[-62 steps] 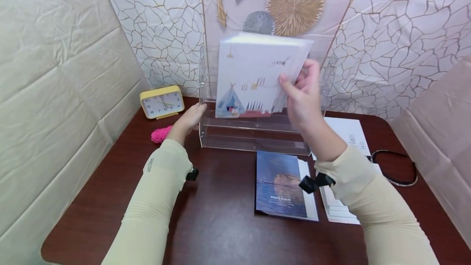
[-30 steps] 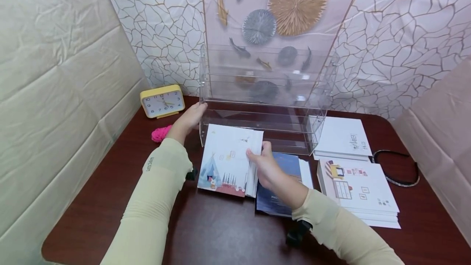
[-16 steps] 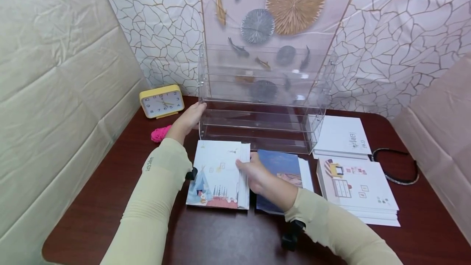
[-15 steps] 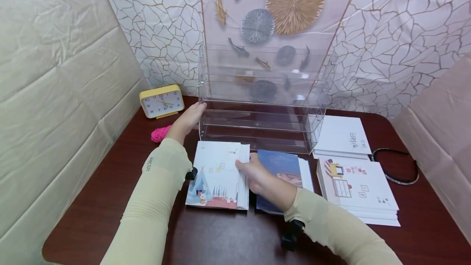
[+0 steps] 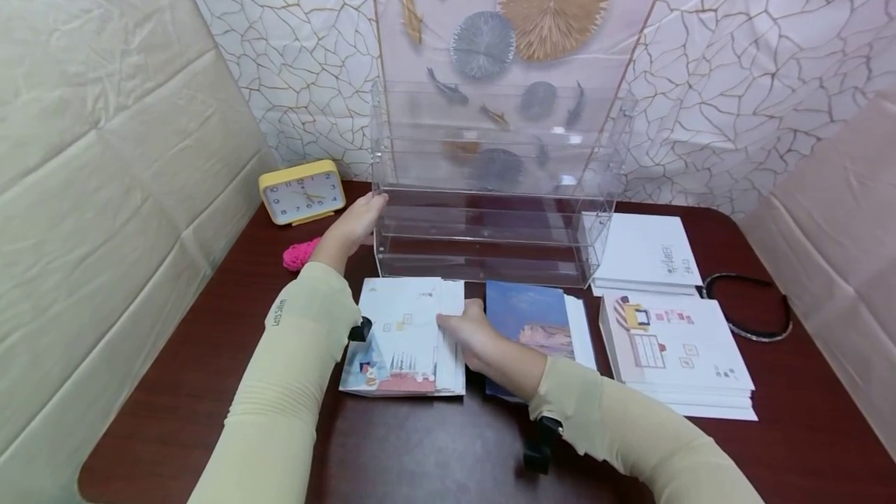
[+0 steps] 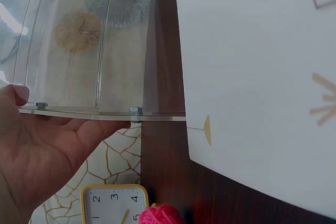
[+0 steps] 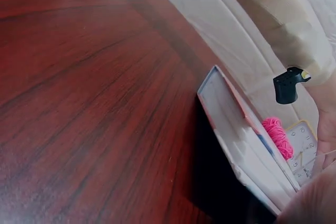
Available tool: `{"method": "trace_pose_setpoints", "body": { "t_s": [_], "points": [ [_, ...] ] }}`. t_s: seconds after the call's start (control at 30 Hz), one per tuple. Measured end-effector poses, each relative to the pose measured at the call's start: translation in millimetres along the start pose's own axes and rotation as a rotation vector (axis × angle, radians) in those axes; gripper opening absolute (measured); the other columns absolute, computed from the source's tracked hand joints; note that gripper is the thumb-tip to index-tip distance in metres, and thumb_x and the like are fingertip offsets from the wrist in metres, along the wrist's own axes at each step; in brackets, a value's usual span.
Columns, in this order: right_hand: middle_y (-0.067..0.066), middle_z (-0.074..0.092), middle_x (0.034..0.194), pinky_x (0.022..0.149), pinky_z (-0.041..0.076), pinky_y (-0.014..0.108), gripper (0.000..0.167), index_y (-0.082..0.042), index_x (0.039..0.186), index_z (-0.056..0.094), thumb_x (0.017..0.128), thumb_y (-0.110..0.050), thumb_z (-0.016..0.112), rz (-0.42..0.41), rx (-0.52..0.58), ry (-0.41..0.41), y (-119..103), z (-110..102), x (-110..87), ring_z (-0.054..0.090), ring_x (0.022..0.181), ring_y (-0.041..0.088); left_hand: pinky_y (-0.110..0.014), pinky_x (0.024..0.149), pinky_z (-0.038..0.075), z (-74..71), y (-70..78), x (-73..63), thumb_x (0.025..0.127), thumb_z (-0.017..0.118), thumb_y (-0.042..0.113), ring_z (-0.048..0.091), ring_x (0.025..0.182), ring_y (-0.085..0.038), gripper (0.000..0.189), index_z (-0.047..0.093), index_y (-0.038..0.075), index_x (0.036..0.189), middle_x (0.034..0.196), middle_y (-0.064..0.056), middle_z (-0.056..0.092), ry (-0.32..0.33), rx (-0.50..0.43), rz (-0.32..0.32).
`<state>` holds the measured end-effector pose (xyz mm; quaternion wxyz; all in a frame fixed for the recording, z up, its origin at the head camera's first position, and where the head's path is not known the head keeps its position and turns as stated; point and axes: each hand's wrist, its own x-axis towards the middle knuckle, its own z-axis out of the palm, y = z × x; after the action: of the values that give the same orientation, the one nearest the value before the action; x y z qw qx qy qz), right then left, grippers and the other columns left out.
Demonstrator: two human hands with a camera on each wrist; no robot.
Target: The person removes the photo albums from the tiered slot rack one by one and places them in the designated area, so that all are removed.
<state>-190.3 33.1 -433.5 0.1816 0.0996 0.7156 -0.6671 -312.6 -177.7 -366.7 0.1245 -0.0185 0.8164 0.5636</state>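
My left hand (image 5: 355, 225) grips the left side panel of a clear acrylic rack (image 5: 483, 264). In the left wrist view, the thumb lies on one side of the panel (image 6: 100, 115) and the fingers on the other. My right hand (image 5: 483, 338) holds the right edge of a white photo album (image 5: 399, 333) with a tent picture, thumb on top. The right wrist view shows its page edges (image 7: 247, 156) tilted above a dark shadow; whether it touches the table I cannot tell. Beside it lies a blue photo album (image 5: 528, 313), partly hidden by my right forearm.
Stacked white albums (image 5: 679, 352) lie at the right, with another white album (image 5: 644, 251) behind them next to the rack. A black headband-like loop (image 5: 759, 329) is at far right. A yellow clock (image 5: 302, 191) and pink yarn (image 5: 299, 255) stand left of the rack.
My right hand has brought the white album down from in front of the rack to the near left, low over the table. My left hand has stayed on the rack.
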Motion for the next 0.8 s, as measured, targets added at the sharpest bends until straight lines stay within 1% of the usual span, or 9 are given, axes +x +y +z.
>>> {"method": "trace_pose_setpoints", "body": {
  "t_s": [0.07,0.17,0.23,0.37,0.43,0.57,0.6,0.73,0.8],
  "points": [
    [0.031,0.023,0.138,0.105,0.028,0.051,0.063,0.008,0.134,0.015,0.090,-0.004,0.059,-0.025,-0.036,0.015,0.8,1.3,-1.5,0.023,0.130,0.042,-0.052,0.099,0.038,-0.3,0.4,-0.6,0.100,0.027,0.044,0.030,0.133,-0.030,0.063,0.010,0.011,0.151,0.149,-0.015,0.026,0.005,0.002,0.001],
    [0.030,0.034,0.129,0.099,0.035,0.050,0.060,0.008,0.129,0.021,0.086,0.000,0.062,-0.077,-0.101,0.038,2.7,3.0,-4.9,0.035,0.122,0.041,-0.052,0.099,0.038,0.6,0.2,-1.6,0.100,0.026,0.044,0.030,0.133,-0.030,0.063,0.010,0.011,0.151,0.150,-0.015,0.025,0.006,-0.005,-0.003],
    [0.031,0.036,0.127,0.100,0.036,0.049,0.063,0.010,0.129,0.023,0.082,0.001,0.065,-0.105,-0.165,0.050,3.3,3.9,-8.4,0.037,0.120,0.041,-0.051,0.098,0.038,1.3,-0.8,-1.4,0.100,0.027,0.044,0.030,0.133,-0.030,0.063,0.010,0.012,0.151,0.149,-0.015,0.026,0.011,-0.010,-0.011],
    [0.034,0.026,0.137,0.106,0.028,0.048,0.079,0.015,0.135,0.021,0.078,-0.005,0.071,-0.117,-0.292,0.056,0.0,4.4,-16.5,0.028,0.127,0.042,-0.051,0.098,0.039,1.5,-1.9,-0.5,0.099,0.027,0.044,0.030,0.132,-0.030,0.064,0.010,0.011,0.151,0.150,-0.014,0.025,0.018,-0.015,-0.022],
    [0.035,0.016,0.142,0.108,0.023,0.048,0.087,0.015,0.140,0.016,0.079,-0.011,0.073,-0.104,-0.327,0.049,-2.4,4.0,-20.8,0.019,0.132,0.042,-0.051,0.098,0.039,1.9,-1.8,-0.3,0.099,0.027,0.044,0.030,0.133,-0.030,0.065,0.009,0.010,0.151,0.150,-0.015,0.024,0.017,-0.010,-0.018],
    [0.033,0.010,0.143,0.107,0.024,0.049,0.085,0.014,0.141,0.020,0.082,-0.019,0.071,-0.099,-0.340,0.026,-4.2,3.4,-26.3,0.016,0.132,0.042,-0.051,0.098,0.038,2.2,-1.1,-0.4,0.100,0.027,0.043,0.030,0.133,-0.031,0.064,0.009,0.009,0.151,0.150,-0.016,0.025,0.014,0.004,-0.004],
    [0.033,0.007,0.144,0.107,0.023,0.050,0.085,0.014,0.141,0.019,0.083,-0.020,0.070,-0.101,-0.345,0.015,-3.7,3.3,-27.1,0.013,0.133,0.042,-0.051,0.099,0.038,2.1,-0.9,-0.6,0.100,0.027,0.043,0.030,0.132,-0.031,0.064,0.010,0.010,0.151,0.149,-0.016,0.026,0.017,0.008,-0.002],
    [0.031,0.007,0.145,0.108,0.021,0.049,0.084,0.015,0.141,0.020,0.085,-0.024,0.068,-0.137,-0.407,-0.008,-0.2,4.2,-30.0,0.012,0.134,0.040,-0.052,0.099,0.037,1.6,0.4,-1.4,0.100,0.026,0.043,0.030,0.132,-0.031,0.062,0.011,0.010,0.151,0.149,-0.016,0.026,0.022,0.015,0.003],
    [0.030,0.006,0.147,0.109,0.018,0.049,0.087,0.015,0.142,0.016,0.085,-0.026,0.068,-0.159,-0.435,-0.018,1.8,4.9,-30.9,0.010,0.136,0.041,-0.053,0.099,0.037,1.3,1.1,-1.1,0.100,0.026,0.042,0.031,0.132,-0.032,0.062,0.012,0.010,0.151,0.149,-0.016,0.026,0.020,0.013,0.011]
  ]
}}
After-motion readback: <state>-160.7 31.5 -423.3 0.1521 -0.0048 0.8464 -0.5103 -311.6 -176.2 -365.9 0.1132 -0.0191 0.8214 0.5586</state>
